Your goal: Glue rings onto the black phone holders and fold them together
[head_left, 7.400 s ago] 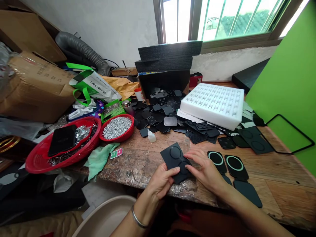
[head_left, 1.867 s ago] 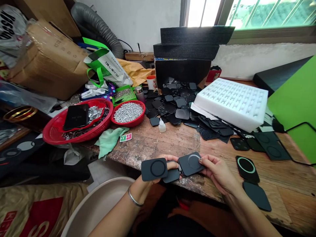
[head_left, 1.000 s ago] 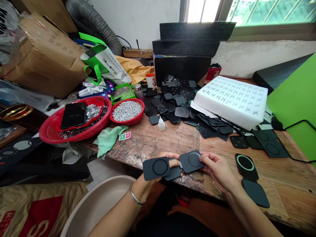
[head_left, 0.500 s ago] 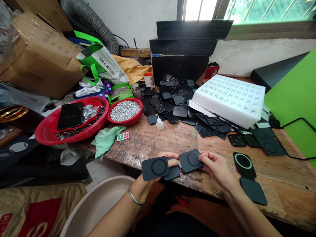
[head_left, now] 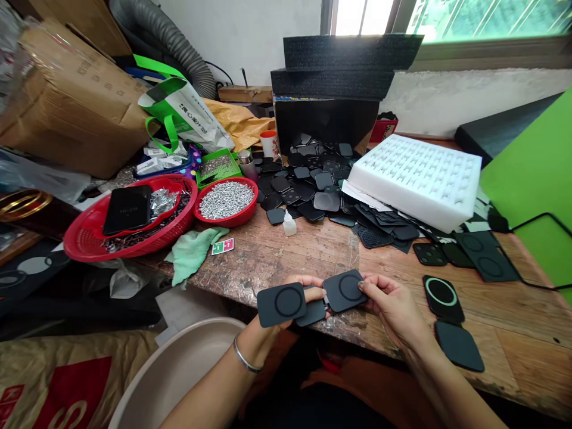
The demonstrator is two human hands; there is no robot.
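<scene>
Above the table's front edge I hold a dark grey folding charging pad [head_left: 342, 292] made of hinged square panels, some marked with a ring. My left hand [head_left: 308, 286] is closed around its left and middle panels, one finger lying between them near the small metal hinge. On the right panel's outer edge, my right hand [head_left: 388, 298] pinches with the thumb on top and fingers beneath. Parts of the left fingers are hidden behind the panels. To the right, an unfolded pad with a pale green ring [head_left: 441, 293] lies on the wood.
Black panels [head_left: 308, 185] are heaped at the back centre, beside a white foam tray [head_left: 415, 179]. A small glue bottle [head_left: 289, 225] stands mid-table. Left are a red bowl of metal pins [head_left: 226, 201], a red basket [head_left: 84, 238] and a green cloth [head_left: 192, 253]. A pale tub [head_left: 179, 369] sits below.
</scene>
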